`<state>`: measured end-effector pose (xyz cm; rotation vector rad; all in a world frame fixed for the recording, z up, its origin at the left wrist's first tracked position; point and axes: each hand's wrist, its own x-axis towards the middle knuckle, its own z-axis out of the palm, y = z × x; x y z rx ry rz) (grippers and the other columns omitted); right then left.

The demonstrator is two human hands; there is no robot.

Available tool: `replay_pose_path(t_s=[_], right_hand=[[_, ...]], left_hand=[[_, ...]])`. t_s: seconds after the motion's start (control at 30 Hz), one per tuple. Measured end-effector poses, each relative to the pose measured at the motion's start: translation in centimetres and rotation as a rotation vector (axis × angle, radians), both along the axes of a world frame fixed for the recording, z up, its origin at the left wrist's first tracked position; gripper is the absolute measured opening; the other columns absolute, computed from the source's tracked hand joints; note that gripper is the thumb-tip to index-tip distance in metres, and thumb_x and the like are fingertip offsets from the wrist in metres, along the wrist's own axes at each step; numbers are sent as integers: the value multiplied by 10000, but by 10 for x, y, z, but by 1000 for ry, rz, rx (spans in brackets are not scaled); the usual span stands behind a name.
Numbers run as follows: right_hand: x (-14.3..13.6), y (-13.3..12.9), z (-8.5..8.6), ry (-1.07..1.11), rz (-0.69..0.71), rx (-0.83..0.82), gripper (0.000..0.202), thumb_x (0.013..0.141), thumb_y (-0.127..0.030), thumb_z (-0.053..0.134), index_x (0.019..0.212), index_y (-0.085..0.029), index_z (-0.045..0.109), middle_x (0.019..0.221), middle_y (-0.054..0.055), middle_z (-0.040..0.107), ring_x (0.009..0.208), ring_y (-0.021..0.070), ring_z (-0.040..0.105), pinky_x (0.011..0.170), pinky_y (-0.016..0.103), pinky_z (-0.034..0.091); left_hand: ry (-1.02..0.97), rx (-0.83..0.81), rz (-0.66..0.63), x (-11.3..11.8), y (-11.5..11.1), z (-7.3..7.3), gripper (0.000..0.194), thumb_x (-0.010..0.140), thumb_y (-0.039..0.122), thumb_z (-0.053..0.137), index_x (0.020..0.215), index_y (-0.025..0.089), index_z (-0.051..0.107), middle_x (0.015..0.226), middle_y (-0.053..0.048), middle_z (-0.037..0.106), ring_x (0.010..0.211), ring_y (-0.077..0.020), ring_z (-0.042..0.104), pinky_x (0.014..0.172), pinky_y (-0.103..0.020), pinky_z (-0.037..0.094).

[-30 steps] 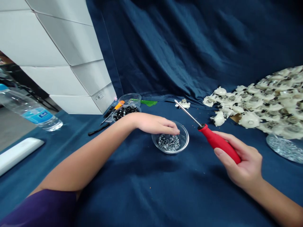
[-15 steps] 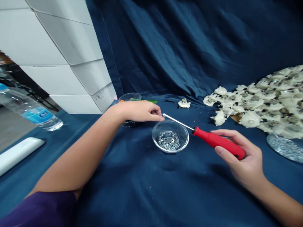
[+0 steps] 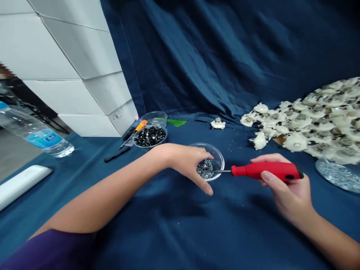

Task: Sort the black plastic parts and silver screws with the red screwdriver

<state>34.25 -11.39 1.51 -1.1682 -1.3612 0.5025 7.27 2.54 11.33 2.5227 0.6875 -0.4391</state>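
My right hand [image 3: 289, 195] grips a red-handled screwdriver [image 3: 264, 170] held level, its thin metal shaft pointing left. My left hand [image 3: 188, 161] is curled over the near side of a small clear bowl of silver screws [image 3: 219, 157], on a blue cloth. The shaft's tip runs in behind the left fingers. Thumb and forefinger are spread on either side of the tip. Whether the fingers pinch a screw is hidden.
A bowl of black parts [image 3: 150, 135] and a clear bowl [image 3: 154, 117] sit behind my left arm. White plastic parts [image 3: 315, 123] are heaped at right above a glass dish of screws [image 3: 337, 174]. A water bottle [image 3: 33, 135] and white boxes [image 3: 70, 67] stand left.
My left hand left the screw bowl, rose toward the black-parts bowl, then came back to the screw bowl's near side. The screwdriver swung down from slanted to level, its tip now at the left fingers.
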Motion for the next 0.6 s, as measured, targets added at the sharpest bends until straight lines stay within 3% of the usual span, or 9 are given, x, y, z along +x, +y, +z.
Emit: replay_pose_path(t_s=[0.1,0.23,0.4,0.6], right_hand=[[-2,-2,4,-84,-14,24,188,940,-402,797,1085,-283,810,1010,45,759,735,201,648,639,321,499],[-4,-4,9,-150,-27,33,174,946,-409,788,1075,-293,796,1039,48,776,832,241,692,700,349,518],[-6,-5,14,-150,-30,-42,187,948,-440,778,1072,-301,782,1034,61,771,830,263,686,684,375,500],[-3,-2,9,-17,-16,-62,199,936,-437,792,1051,-275,803,912,51,731,672,204,615,544,328,424]], left_hand=[[-6,32,-45,7,-4,-9,1171,725,875,730,1632,185,460,1664,-155,478,1525,-369,441,1239,-425,376],[-8,45,-64,15,-5,-12,970,777,839,705,1472,173,586,1472,-158,613,1353,-357,552,1099,-421,472],[-20,-37,-80,19,-2,-16,726,809,731,734,1301,205,645,1347,-116,654,1236,-320,603,971,-353,487],[-69,-49,-86,19,0,-24,539,828,656,725,1150,224,698,1249,-69,696,1026,-253,664,839,-316,483]])
